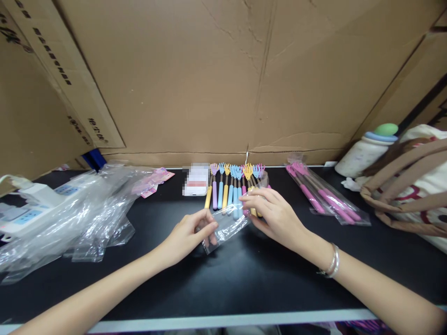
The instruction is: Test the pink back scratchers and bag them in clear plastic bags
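Note:
A clear plastic bag [228, 227] stretches between my two hands above the black table. My left hand [197, 232] pinches its lower left end between thumb and fingers. At the bag's upper right end, my right hand [274, 211] has its fingers closed on the film. No item shows plainly inside it. Just behind lies a row of several back scratchers [225, 193], with claw-shaped heads toward the cardboard and purple, blue, yellow and pink handles toward me. My right hand and the bag partly cover those at the row's right end.
Pink back scratchers in clear bags [326, 195] lie to the right, near a white bottle [365, 151] and a cloth bag [412, 181]. Leftward are a heap of clear bags [101, 209], pink cards [157, 179] and a power strip [38, 207]. A phone [196, 179] lies beside the row.

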`<control>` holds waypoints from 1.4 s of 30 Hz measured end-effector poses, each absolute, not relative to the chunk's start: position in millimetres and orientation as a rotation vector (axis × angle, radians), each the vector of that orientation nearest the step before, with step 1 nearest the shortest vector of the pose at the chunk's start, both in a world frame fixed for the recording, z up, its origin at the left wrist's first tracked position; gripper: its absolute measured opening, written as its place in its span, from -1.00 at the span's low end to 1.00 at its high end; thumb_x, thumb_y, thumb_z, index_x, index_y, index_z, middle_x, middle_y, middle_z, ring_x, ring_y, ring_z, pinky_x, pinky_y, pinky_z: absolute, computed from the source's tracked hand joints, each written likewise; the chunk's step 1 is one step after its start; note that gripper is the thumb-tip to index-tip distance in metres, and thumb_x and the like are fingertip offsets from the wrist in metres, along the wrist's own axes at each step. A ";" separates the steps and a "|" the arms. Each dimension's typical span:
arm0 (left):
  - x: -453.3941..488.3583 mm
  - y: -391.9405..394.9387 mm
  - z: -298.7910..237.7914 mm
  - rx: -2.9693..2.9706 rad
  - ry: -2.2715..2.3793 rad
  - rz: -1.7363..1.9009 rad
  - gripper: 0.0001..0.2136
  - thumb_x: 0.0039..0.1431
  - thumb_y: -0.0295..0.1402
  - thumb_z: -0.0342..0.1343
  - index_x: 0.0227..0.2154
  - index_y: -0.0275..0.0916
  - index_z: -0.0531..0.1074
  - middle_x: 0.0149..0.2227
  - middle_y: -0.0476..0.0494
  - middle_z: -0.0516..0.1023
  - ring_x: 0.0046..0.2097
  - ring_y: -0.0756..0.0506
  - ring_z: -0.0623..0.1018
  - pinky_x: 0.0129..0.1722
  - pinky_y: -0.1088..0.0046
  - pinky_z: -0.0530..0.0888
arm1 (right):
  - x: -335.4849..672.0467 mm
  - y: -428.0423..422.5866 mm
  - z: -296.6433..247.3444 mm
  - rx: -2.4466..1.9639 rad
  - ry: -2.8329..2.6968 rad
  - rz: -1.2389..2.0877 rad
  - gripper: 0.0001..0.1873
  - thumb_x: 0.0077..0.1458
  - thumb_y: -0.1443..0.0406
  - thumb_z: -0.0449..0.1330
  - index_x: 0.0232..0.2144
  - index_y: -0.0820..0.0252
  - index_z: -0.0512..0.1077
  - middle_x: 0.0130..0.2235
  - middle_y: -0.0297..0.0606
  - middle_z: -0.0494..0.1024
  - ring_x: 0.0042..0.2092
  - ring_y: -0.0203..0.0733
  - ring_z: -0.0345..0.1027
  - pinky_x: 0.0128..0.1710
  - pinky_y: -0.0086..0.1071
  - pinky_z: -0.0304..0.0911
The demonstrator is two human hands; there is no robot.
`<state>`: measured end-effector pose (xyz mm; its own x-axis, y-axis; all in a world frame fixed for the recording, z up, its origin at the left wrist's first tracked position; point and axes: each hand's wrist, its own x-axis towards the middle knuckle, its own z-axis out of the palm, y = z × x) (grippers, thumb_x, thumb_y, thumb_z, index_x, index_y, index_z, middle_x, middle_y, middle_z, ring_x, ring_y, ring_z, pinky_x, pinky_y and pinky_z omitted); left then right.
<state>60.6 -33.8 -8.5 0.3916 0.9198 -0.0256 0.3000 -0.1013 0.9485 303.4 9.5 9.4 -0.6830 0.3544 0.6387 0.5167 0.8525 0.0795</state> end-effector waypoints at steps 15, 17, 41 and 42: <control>54.1 -28.3 -9.1 1.631 0.915 0.829 -0.68 0.30 -0.14 -0.16 -0.30 -0.28 0.36 -0.50 -0.03 0.51 -0.45 0.01 0.46 -0.38 0.53 0.35 | 309.2 14.9 6.5 -0.710 -2.476 -0.367 -0.79 0.12 0.49 0.02 -0.40 0.15 0.39 -0.17 -0.28 0.53 0.00 -0.11 0.26 -0.01 -0.16 0.14; 54.0 -30.1 -7.2 1.648 0.863 0.827 -0.71 0.31 -0.20 -0.16 -0.22 -0.27 0.37 -0.46 -0.04 0.54 -0.40 0.00 0.49 -0.33 0.52 0.37 | 309.3 16.3 5.6 -0.715 -2.492 -0.351 -0.79 0.11 0.50 0.02 -0.41 0.15 0.39 -0.18 -0.28 0.53 -0.01 -0.10 0.25 -0.02 -0.16 0.14; 63.8 -46.7 -7.7 3.018 0.534 0.845 -0.70 0.18 -0.55 -0.01 -0.18 -0.01 0.46 0.00 0.12 0.48 0.10 -0.02 0.36 0.22 0.33 0.11 | 299.6 9.5 -4.2 -0.597 -2.653 -0.155 -0.76 0.15 0.48 -0.03 -0.37 0.19 0.41 -0.13 -0.19 0.50 0.01 -0.13 0.30 0.00 -0.19 0.27; 64.0 -47.1 -7.8 3.012 0.519 0.857 -0.72 0.20 -0.54 -0.03 -0.17 -0.03 0.45 -0.08 0.11 0.53 0.02 0.01 0.41 0.20 0.37 0.12 | 299.2 9.2 -3.7 -0.600 -2.654 -0.161 -0.75 0.15 0.49 -0.03 -0.37 0.19 0.41 -0.15 -0.20 0.51 0.01 -0.13 0.30 0.00 -0.20 0.27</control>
